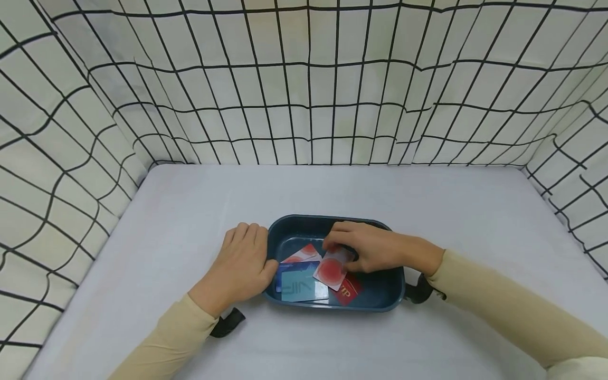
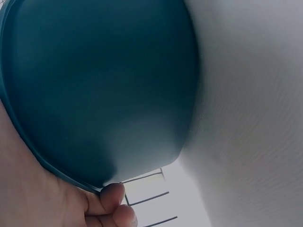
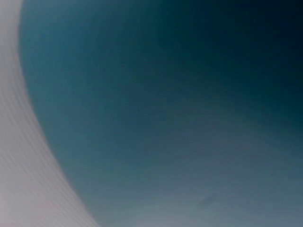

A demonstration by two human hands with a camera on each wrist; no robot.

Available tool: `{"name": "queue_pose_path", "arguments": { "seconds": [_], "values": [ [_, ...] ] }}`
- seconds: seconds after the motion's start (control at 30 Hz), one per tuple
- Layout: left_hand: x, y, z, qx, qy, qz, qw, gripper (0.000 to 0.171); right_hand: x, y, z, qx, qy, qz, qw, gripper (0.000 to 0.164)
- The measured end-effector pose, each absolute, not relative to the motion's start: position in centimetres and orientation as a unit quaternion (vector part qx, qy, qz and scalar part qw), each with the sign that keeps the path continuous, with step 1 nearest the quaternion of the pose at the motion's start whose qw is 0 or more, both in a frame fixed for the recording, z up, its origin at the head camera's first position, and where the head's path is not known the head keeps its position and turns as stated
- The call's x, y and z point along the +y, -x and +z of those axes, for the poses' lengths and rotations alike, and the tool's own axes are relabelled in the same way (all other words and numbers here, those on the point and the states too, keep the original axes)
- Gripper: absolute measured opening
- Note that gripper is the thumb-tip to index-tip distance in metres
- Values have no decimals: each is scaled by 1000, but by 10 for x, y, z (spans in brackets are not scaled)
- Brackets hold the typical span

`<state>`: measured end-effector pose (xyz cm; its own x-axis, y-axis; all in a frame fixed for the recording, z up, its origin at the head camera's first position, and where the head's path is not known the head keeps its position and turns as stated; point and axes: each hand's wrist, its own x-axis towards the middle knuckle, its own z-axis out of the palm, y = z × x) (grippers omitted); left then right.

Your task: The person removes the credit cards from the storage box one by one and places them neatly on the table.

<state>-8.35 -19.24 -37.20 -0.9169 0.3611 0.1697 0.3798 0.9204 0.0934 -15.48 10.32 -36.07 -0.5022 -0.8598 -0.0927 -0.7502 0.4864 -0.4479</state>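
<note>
A dark blue oval basin [image 1: 380, 302] sits on the table, several cards inside. My right hand [image 1: 375, 247] reaches in over its right side and pinches a white card with a red circle [image 1: 331, 270] between thumb and fingers. Below that card lies a red VIP card [image 1: 348, 290]. To the left is a light blue VIP card [image 1: 299, 285] over a darker blue one, with another red-and-white card [image 1: 304, 254] behind. My left hand [image 1: 239, 264] grips the basin's left rim, thumb at the edge; in the left wrist view its fingertips [image 2: 113, 196] curl by the rim.
A white cloth covers the table [image 1: 332, 190]. Black netting [image 1: 309, 108] over pale walls rises at the back and both sides. Black straps [image 1: 228, 323] show at both wrists. The basin's outer wall [image 3: 118, 118] fills most of the right wrist view.
</note>
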Motion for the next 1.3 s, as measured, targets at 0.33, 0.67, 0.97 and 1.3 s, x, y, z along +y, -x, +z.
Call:
{"name": "queue_pose_path", "arguments": {
  "seconds": [0.33, 0.67, 0.97, 1.3],
  "values": [
    [-190, 83, -368, -975, 193, -57, 96, 31, 102, 156, -364, 842, 483, -175, 166, 56],
    [-190, 84, -367, -976, 191, -63, 87, 30, 101, 159, -364, 836, 466, -196, 213, 59],
    [-190, 85, -370, -976, 190, -71, 82, 29, 100, 158, -362, 841, 453, -183, 230, 58],
    [-191, 85, -374, -976, 187, -81, 76, 30, 98, 159, -366, 844, 442, -181, 244, 59]
  ]
}}
